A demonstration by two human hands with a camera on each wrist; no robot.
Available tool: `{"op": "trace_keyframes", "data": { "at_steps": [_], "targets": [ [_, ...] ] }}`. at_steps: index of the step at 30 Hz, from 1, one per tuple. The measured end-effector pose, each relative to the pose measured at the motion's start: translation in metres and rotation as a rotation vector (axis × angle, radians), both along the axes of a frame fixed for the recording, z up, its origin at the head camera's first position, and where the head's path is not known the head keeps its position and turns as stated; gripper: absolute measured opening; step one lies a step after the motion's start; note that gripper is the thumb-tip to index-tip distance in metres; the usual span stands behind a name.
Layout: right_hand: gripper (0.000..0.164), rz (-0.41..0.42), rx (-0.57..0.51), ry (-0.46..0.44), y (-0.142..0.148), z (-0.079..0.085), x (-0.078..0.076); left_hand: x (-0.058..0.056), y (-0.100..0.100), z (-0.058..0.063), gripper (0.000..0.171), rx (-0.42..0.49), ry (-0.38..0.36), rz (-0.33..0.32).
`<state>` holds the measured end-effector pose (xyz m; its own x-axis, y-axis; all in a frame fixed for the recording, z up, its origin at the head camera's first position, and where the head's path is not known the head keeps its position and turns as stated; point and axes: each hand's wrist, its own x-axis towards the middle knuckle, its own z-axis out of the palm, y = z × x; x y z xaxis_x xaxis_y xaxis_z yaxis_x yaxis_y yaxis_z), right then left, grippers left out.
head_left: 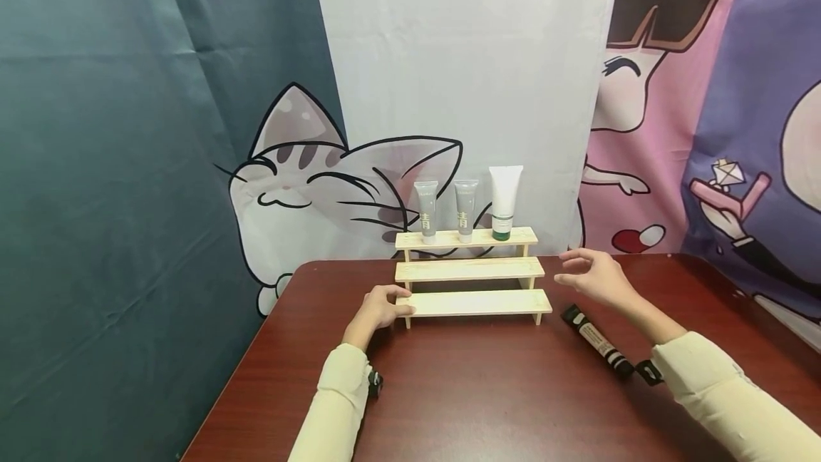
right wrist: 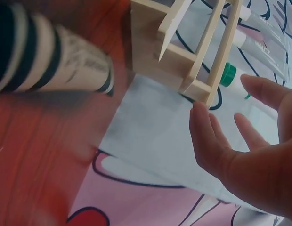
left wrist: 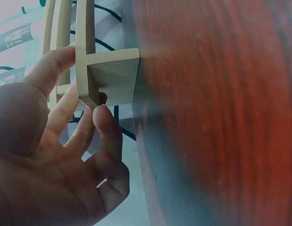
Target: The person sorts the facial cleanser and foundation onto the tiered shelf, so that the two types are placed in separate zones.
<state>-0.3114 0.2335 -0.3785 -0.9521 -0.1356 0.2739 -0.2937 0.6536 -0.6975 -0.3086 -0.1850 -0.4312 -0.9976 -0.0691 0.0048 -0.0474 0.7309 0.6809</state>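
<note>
A three-step wooden display stand (head_left: 474, 303) stands at the back of the table. My left hand (head_left: 380, 307) grips the left end of its lowest step; in the left wrist view, the thumb and fingers lie around that board end (left wrist: 88, 80). On the top step stand two grey translucent tubes (head_left: 427, 211) and a white tube with a green cap (head_left: 504, 202), all cap down. My right hand (head_left: 596, 276) is raised beside the stand's right side, fingers apart and loosely bent, holding nothing. Below it a black-and-cream tube (head_left: 596, 339) lies slantwise on the table.
The reddish-brown table (head_left: 474, 398) reaches back to a printed cloth backdrop (head_left: 474, 55) right behind the stand. A small black piece (head_left: 649, 371) lies at the near end of the black-and-cream tube, beside the right sleeve (head_left: 699, 369).
</note>
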Motion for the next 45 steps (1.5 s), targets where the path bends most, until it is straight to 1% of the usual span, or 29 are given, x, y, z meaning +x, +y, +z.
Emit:
{"op": "trace_keyframes", "data": {
  "at_steps": [8, 11, 16, 19, 22, 27, 29, 31, 35, 40, 45],
  "targets": [
    [0.048, 0.053, -0.042, -0.077, 0.017, -0.006, 0.007, -0.001, -0.001, 0.001, 0.028, -0.003, 0.005, -0.016],
    [0.049, 0.09, -0.043, -0.118, 0.021, -0.009, 0.009, -0.001, -0.002, 0.001, 0.028, -0.004, 0.007, -0.015],
    [0.048, 0.169, -0.03, -0.214, 0.03, -0.015, 0.014, -0.002, -0.001, 0.0, 0.028, -0.011, 0.001, -0.018],
    [0.047, 0.191, -0.019, -0.259, 0.037, -0.02, 0.017, -0.002, 0.0, 0.0, 0.028, -0.006, -0.004, -0.021],
    [0.046, 0.213, -0.006, -0.285, 0.042, -0.023, 0.019, -0.002, 0.0, 0.0, 0.028, -0.006, -0.004, -0.013],
    [0.046, 0.238, 0.011, -0.354, 0.045, -0.027, 0.022, -0.002, 0.0, -0.001, 0.027, -0.007, -0.02, 0.006],
    [0.045, 0.245, 0.028, -0.379, 0.044, -0.028, 0.022, -0.002, -0.002, -0.001, 0.027, -0.006, -0.025, 0.004],
    [0.045, 0.265, 0.048, -0.389, 0.044, -0.03, 0.023, -0.001, -0.002, -0.001, 0.027, -0.002, -0.02, 0.002],
    [0.044, 0.273, 0.081, -0.408, 0.043, -0.034, 0.023, 0.0, -0.002, -0.001, 0.027, 0.001, -0.016, -0.003],
    [0.044, 0.293, 0.098, -0.43, 0.043, -0.035, 0.023, 0.0, -0.002, -0.002, 0.028, -0.004, -0.013, -0.006],
    [0.047, 0.331, 0.104, -0.425, 0.041, -0.036, 0.023, -0.002, -0.002, -0.002, 0.029, -0.001, -0.011, -0.008]
  ]
}}
